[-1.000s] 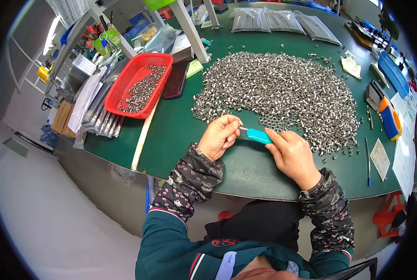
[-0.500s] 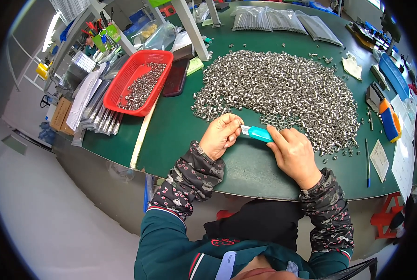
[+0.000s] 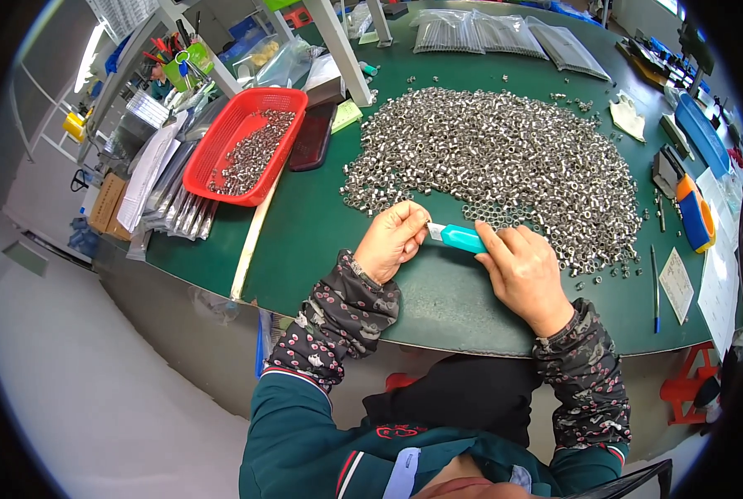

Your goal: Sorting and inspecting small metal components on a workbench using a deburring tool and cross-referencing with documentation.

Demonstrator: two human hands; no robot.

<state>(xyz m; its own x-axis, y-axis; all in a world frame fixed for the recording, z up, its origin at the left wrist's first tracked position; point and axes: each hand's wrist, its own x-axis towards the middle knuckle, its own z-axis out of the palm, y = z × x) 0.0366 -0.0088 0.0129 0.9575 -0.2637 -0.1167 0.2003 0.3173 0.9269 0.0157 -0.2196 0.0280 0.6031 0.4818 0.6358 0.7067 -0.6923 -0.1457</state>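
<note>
My right hand (image 3: 525, 274) holds a teal tool (image 3: 461, 239) near the desk's (image 3: 321, 233) front edge; my left hand (image 3: 395, 239) pinches its metal tip. The small part may slip from that pinch into the heap of silver metal rings (image 3: 496, 158) just behind. The tool is short, teal-handled and silver-tipped.

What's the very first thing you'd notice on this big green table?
A huge heap of small shiny metal rings spreads over the middle of the green table. To its left sits a red basket holding more. In front, the left hand and right hand hold a teal tool.
</note>
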